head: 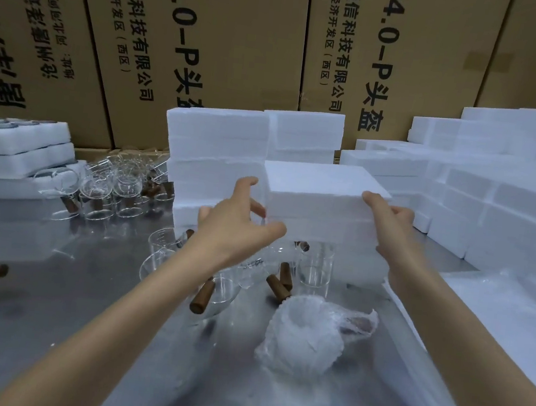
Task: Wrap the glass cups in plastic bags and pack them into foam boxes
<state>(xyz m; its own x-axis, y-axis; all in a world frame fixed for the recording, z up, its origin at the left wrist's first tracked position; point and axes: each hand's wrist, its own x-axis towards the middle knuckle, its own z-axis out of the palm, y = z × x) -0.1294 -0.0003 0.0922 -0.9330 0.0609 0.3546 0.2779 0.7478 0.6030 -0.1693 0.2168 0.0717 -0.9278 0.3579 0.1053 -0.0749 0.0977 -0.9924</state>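
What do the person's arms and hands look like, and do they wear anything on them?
Both arms are bare from the lower edge of the picture up to the wrists: no sleeves show. The left hand and the right hand wear no gloves. No watch, bracelet or ring is visible, and no markings show on them. The fingers are slender, and the nails look short.

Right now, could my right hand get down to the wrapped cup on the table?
Probably yes, once it lets go. The right hand grips the foam box on its right side, so it is busy. The wrapped cup lies in the open below it, with nothing over it.
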